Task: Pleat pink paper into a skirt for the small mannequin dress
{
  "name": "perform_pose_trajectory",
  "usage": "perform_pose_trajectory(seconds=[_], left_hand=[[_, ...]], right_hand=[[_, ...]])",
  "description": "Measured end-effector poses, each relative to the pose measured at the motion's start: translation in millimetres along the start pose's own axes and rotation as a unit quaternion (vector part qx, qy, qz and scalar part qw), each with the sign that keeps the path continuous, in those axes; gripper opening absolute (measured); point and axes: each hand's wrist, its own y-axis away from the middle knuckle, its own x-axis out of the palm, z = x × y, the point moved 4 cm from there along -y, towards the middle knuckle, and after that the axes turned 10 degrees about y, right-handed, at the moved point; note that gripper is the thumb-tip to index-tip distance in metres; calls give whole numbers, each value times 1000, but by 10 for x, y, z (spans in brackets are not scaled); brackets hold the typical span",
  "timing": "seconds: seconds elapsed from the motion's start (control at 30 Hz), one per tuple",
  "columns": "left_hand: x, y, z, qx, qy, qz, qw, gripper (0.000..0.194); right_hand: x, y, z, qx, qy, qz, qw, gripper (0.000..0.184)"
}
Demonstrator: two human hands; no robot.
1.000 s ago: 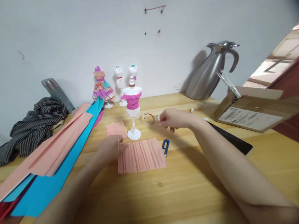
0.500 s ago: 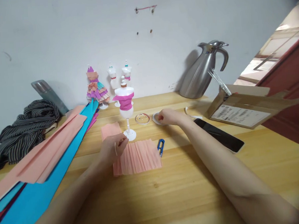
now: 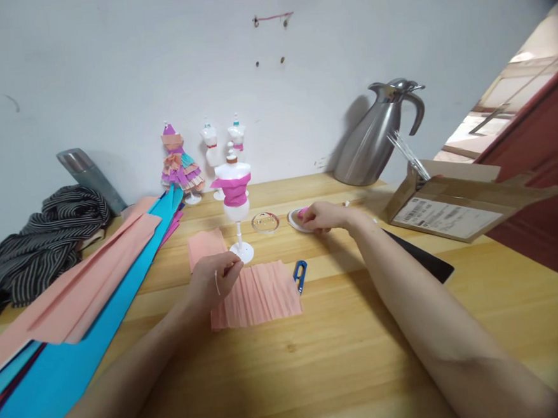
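A pleated pink paper piece (image 3: 259, 294) lies flat on the wooden table (image 3: 318, 353). My left hand (image 3: 214, 280) rests on its upper left corner, fingers pinched on the paper's edge. Just behind stands a small white mannequin (image 3: 236, 202) wrapped in a magenta band. My right hand (image 3: 325, 216) reaches to a small round white dish (image 3: 294, 219) with something pink in it, fingers pinched together there. A clear round lid (image 3: 265, 222) lies left of the dish. Blue snips (image 3: 299, 276) lie right of the pleated paper.
Long pink and blue paper sheets (image 3: 75, 306) lie at left beside a striped cloth (image 3: 42, 241). Three more small mannequins (image 3: 199, 160) stand by the wall. A steel jug (image 3: 379, 135), an open cardboard box (image 3: 455, 206) and a black phone (image 3: 421, 259) are at right.
My right hand has drawn closer over the white dish, and a pink bit shows at its fingertips. My left hand stays pinched on the pleated paper. The view shifted slightly.
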Motion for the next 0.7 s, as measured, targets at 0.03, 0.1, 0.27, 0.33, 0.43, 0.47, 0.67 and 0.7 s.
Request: perform_pose_trajectory(seconds=[0.03, 0.1, 0.27, 0.33, 0.43, 0.47, 0.67, 0.7], left_hand=[[-1, 0, -3, 1, 1, -2, 1000, 23], [-2, -1, -9, 1, 6, -4, 1000, 23], [11, -6, -3, -4, 14, -3, 1000, 24], [19, -4, 9, -2, 16, 0, 1000, 24], [30, 0, 26, -2, 20, 1, 1000, 23], [32, 1, 29, -2, 21, 0, 1000, 23], [51, 3, 41, 0, 27, 2, 1000, 24], [54, 3, 44, -1, 26, 4, 1000, 25]], right_hand=[[-18, 8, -5, 5, -10, 1, 1000, 20], [-95, 7, -44, 39, -7, -49, 998, 25], [-126, -84, -153, 139, 49, -187, 971, 32], [-41, -129, -155, 146, 54, -175, 972, 30], [-5, -125, -83, 124, 48, -161, 978, 25], [-28, -106, -30, 107, 43, -161, 980, 25], [-137, 62, 594, -118, -69, -111, 984, 24], [-119, 82, 686, -134, -66, -96, 984, 22]])
